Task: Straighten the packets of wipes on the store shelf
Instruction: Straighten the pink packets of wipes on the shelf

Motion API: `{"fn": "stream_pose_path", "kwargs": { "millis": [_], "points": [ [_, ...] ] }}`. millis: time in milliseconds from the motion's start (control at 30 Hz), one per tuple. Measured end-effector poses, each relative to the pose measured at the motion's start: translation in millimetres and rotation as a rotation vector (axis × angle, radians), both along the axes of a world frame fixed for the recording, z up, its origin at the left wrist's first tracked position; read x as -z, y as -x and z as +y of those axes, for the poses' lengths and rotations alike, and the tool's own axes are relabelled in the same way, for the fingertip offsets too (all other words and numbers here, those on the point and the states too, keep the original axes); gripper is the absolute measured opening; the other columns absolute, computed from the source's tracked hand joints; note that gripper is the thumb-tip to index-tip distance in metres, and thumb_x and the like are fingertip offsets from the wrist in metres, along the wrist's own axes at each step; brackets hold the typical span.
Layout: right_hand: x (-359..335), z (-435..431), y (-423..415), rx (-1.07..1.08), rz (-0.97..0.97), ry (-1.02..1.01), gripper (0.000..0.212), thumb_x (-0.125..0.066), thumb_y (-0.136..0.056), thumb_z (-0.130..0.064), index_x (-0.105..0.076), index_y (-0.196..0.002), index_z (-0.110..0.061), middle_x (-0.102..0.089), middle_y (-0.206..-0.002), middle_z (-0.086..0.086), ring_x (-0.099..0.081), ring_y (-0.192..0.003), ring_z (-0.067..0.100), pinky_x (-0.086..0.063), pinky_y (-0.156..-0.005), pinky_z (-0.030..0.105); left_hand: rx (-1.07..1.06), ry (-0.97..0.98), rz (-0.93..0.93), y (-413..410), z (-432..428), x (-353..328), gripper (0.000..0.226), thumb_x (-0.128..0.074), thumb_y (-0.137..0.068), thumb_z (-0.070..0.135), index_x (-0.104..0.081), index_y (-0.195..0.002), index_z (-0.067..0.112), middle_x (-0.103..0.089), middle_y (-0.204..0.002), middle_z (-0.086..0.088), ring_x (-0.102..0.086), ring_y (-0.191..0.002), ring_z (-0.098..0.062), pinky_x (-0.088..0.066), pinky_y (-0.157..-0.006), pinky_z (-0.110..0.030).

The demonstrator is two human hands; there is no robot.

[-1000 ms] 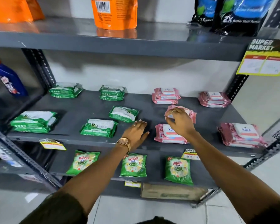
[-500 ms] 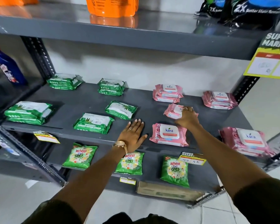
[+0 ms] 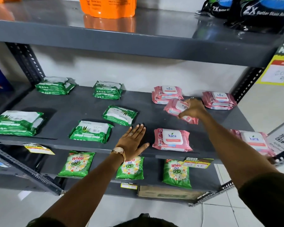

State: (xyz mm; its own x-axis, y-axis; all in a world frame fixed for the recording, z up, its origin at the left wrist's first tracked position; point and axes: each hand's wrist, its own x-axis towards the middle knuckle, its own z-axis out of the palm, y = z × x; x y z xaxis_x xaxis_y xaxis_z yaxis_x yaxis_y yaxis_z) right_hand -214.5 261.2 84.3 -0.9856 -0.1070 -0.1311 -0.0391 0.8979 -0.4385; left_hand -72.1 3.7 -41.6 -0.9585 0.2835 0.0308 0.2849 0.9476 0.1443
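- Resting flat on the grey shelf [image 3: 69,110], the left hand [image 3: 133,140] lies palm down with its fingers [image 3: 138,128] spread and holding nothing; the skewed green packets [image 3: 91,131] sit just beyond its fingertips to the left, not touching.
- Lying just right of the left thumb, a front-row pink packet [image 3: 171,140] sits flat and square to the shelf edge, close to the hand but apart from it.
- Gripping a tilted pink packet [image 3: 175,107], the right hand [image 3: 193,109] has its fingers curled over the far end and the thumb under the near side; the packet sits askew just in front of a back-row pink stack [image 3: 166,94].
- Judged by its crinkled film, the packet looks light, soft and a little slippery, best taken across its short sides, not by the stiff lid flap.
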Motion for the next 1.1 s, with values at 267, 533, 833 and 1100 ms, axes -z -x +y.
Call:
{"fn": "stream_pose_path", "kwargs": {
  "millis": [267, 533, 833, 1100],
  "points": [
    [-21.7, -20.1, -74.0, -0.252, -0.097, 0.136, 0.072, -0.092, -0.048, -0.018, -0.058, -0.112, -0.02, -0.066, -0.102, -0.003, -0.063, -0.087, 0.01, -0.044, -0.062, 0.013, 0.005, -0.033, 0.077, -3.1, 0.7, 3.9, 0.071, -0.026, -0.096, 0.053, -0.007, -0.149, 0.011, -0.006, -0.16, -0.007, 0.002, -0.148, -0.018, 0.003, -0.122, -0.037],
    [0.2, -25.7, -98.7, -0.425, -0.175, -0.177, 0.11, -0.09, -0.053, -0.025, -0.03, -0.145, -0.02, -0.039, -0.15, 0.006, -0.035, -0.136, 0.027, -0.032, -0.11, 0.042, -0.006, -0.043, 0.035, -2.7, 1.3, 0.3, 0.07, -0.024, -0.096, 0.053, -0.005, -0.149, 0.011, -0.005, -0.161, -0.005, 0.006, -0.147, -0.017, 0.005, -0.122, -0.038],
    [-5.8, -32.4, -112.7, -0.128, 0.078, -0.115, 0.075, -0.082, -0.057, -0.053, -0.059, -0.118, -0.018, -0.067, -0.119, 0.002, -0.063, -0.105, 0.026, -0.052, -0.088, 0.043, -0.006, -0.036, 0.019, -2.2, 0.9, -1.1, 0.072, -0.022, -0.095, 0.056, -0.005, -0.149, 0.012, -0.004, -0.161, -0.005, 0.006, -0.147, -0.016, 0.005, -0.122, -0.038],
    [-10.9, -25.9, -121.4, -0.213, 0.318, -0.396, 0.055, -0.058, -0.092, -0.024, -0.036, -0.141, -0.014, -0.048, -0.143, 0.01, -0.059, -0.116, 0.035, -0.053, -0.085, 0.045, -0.003, -0.022, 0.023, -1.0, -0.7, 1.9, 0.071, -0.02, -0.095, 0.056, -0.004, -0.149, 0.014, -0.003, -0.161, -0.004, 0.008, -0.147, -0.015, 0.006, -0.121, -0.038]
  ]
}}
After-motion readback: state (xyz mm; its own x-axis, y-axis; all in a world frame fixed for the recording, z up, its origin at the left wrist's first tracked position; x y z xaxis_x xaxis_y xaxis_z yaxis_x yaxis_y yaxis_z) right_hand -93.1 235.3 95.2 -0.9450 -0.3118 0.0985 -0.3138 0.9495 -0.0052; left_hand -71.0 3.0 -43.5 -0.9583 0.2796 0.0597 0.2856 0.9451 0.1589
